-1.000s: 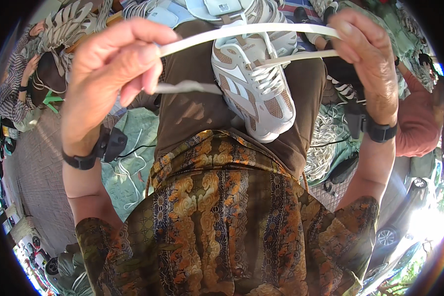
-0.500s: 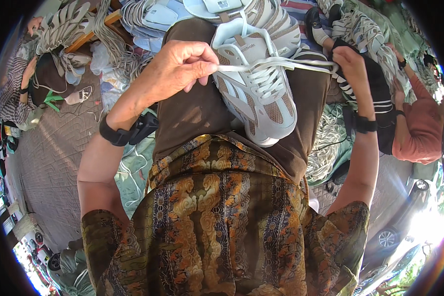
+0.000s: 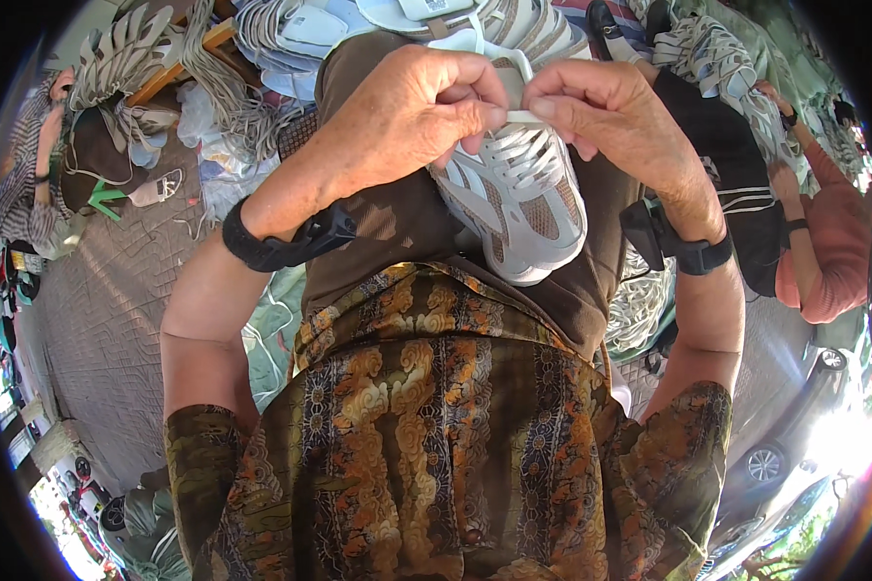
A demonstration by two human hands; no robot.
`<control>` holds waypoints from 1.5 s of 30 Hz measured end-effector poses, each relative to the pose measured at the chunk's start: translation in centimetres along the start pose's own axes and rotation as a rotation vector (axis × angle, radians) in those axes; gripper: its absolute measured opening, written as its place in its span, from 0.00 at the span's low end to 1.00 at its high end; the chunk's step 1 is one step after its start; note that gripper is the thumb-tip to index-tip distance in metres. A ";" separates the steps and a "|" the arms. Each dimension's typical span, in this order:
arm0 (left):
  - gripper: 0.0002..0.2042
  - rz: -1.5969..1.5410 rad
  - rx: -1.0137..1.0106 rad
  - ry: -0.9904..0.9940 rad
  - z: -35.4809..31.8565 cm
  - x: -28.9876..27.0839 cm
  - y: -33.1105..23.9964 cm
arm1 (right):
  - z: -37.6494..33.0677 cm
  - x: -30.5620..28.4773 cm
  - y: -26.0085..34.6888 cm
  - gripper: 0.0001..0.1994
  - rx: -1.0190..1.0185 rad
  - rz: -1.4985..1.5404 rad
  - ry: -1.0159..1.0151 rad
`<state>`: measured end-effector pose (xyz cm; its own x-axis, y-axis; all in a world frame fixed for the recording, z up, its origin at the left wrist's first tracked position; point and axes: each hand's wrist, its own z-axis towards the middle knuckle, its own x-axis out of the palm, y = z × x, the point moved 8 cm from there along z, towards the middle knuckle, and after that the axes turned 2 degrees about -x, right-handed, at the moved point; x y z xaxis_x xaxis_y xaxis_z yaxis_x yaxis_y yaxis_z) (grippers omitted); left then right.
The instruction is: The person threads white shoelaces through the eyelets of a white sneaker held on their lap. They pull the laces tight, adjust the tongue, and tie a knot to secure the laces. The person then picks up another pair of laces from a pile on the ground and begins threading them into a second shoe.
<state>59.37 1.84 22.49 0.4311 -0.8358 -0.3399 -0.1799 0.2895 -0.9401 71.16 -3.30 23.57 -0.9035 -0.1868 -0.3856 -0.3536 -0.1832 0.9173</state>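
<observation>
A grey, white and brown sneaker (image 3: 523,213) rests on my lap between my thighs, toe toward me. Its white shoelace (image 3: 523,117) stretches between my hands, above the tongue. My left hand (image 3: 436,107) pinches the lace between thumb and forefinger. On the other side, my right hand (image 3: 601,111) also pinches it, with the fingertips of both hands almost touching. My hands cover the shoe's upper laces and part of its collar.
Stacked pale shoe parts (image 3: 286,44) lie beyond my knees. Bundles of white laces (image 3: 639,300) sit by my right thigh. A person in a coral top (image 3: 828,252) works at the right, another in striped sleeves (image 3: 29,174) at the left. Paving (image 3: 116,320) spreads at left.
My hands have come together over the shoe from wide apart. The lace was pulled out long to the right; now only a short span shows between my fingers.
</observation>
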 end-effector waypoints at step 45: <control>0.14 0.018 -0.014 -0.025 6.4 -1.5 7.4 | -0.5 1.7 -0.8 0.07 -0.471 -1.135 -0.030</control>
<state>63.08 8.17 15.90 0.4494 -0.8188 -0.3573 -0.2002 0.2975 -0.9335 70.02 -3.97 22.12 -0.1482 0.3270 -0.9333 -0.8267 -0.5589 -0.0646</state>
